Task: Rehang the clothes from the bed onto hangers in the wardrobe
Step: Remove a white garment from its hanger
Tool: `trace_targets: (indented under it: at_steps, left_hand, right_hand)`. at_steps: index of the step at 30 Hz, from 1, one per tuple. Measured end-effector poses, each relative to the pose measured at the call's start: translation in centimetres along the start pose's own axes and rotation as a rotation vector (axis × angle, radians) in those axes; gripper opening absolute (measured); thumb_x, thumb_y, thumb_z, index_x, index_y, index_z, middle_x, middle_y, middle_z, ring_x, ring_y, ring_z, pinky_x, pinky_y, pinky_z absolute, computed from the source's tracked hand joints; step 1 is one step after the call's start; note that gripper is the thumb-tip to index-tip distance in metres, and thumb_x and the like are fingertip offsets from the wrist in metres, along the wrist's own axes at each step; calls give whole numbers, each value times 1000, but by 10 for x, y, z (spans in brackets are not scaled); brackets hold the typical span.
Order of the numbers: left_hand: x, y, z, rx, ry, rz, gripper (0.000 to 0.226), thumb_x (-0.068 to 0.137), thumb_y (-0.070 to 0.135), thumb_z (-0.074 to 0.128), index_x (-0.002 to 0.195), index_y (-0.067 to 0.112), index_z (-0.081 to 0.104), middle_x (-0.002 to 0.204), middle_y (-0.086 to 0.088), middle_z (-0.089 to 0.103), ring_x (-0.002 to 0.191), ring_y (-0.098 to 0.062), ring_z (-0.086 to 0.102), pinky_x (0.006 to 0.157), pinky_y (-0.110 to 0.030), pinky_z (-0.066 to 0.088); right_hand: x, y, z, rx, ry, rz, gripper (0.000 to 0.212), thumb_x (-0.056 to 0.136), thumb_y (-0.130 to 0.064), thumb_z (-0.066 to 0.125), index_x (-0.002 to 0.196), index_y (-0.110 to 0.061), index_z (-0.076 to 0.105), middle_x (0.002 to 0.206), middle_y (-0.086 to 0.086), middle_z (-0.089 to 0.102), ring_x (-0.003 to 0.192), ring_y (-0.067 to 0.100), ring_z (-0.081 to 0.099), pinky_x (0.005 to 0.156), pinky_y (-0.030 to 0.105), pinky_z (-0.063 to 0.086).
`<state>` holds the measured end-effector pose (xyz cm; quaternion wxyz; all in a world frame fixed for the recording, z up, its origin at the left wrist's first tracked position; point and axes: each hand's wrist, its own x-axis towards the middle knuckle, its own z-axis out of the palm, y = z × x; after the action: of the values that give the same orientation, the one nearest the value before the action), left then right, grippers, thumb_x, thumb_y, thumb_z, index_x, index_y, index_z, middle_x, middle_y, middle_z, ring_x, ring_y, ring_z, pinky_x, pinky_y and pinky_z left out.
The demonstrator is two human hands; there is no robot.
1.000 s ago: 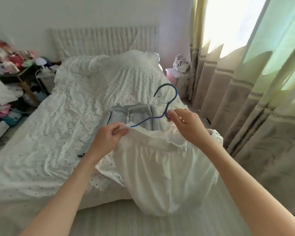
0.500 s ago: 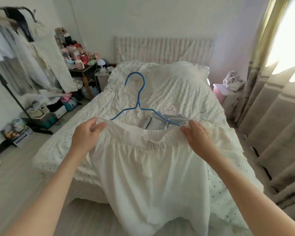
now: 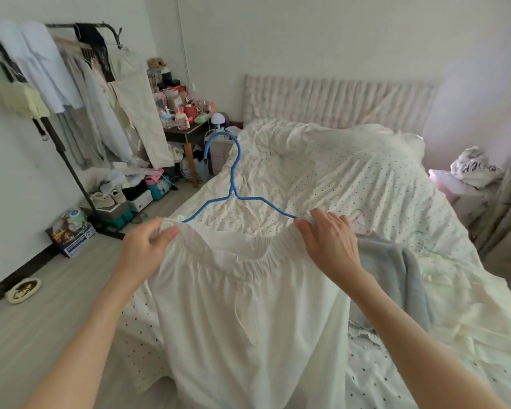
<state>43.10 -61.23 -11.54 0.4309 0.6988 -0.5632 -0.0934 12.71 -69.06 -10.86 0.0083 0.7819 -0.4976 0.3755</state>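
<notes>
The white skirt [image 3: 248, 305] hangs in the near middle, its elastic waistband stretched over the blue hanger [image 3: 233, 184], whose hook stands up toward the far side; the left hand [image 3: 148, 246] pinches the waistband's left end, the right hand [image 3: 328, 240] grips its right end where the wire runs in; a grey-blue garment [image 3: 396, 278] lies on the bed [image 3: 351, 178] just right, not yet hung; the clothes rack [image 3: 71, 93] at far left looks like the destination; the hanger's lower arms are hidden inside the cloth.

A home bedroom: rumpled bed [image 3: 337, 172], laden clothes rack [image 3: 80, 84] (cluttered side table [image 3: 186, 134] too).
</notes>
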Motion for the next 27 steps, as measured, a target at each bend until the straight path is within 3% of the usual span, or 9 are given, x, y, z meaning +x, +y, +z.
trace_targets:
  at_steps: [5,8,11,15,21,23,27]
  left_hand:
    - [34,-34,-17,89,33,53,34,90,31,53,83,-2,56,82,-22,59,76,-35,55,68,-44,44]
    - [62,-41,-17,96,48,92,29,91,24,55,84,-3,57,81,-22,58,75,-34,53,66,-41,42]
    - [101,-39,-7,100,92,130,32,91,28,56,81,-2,57,68,-15,52,64,-26,47,58,-32,35]
    - [168,-17,7,68,137,233,33,91,15,57,63,19,39,59,7,34,58,-18,33,54,-33,22]
    - [290,0,49,75,141,378,28,91,20,56,70,15,38,60,9,32,58,-17,33,56,-32,23]
    - [329,0,72,65,105,394,31,92,22,56,68,14,38,59,6,32,56,-14,32,54,-33,23]
    - [398,-16,129,75,-34,320,31,93,29,53,76,3,50,65,-4,46,65,-24,46,59,-38,34]
  right_hand:
    - [18,-9,41,126,-56,156,44,92,-31,55,61,-20,25,51,-8,33,50,18,32,65,31,22]
    - [35,-15,55,136,-58,228,47,92,-31,53,59,-21,21,52,-4,34,51,17,31,63,31,18]
    - [67,-12,67,112,-10,252,45,92,-33,52,60,-20,24,54,-2,38,56,23,34,69,33,26]
    - [122,6,75,79,128,239,36,93,-38,48,68,-13,41,60,0,45,67,24,41,71,30,22]
    - [213,48,99,92,180,338,42,94,-37,47,61,-26,24,57,-6,36,67,27,40,76,36,31]
    - [242,67,114,63,184,378,38,93,-42,44,63,-23,31,60,-2,41,71,29,43,75,37,32]
    - [278,102,142,16,125,444,33,95,-38,44,81,-8,46,72,6,49,73,25,40,72,32,26]
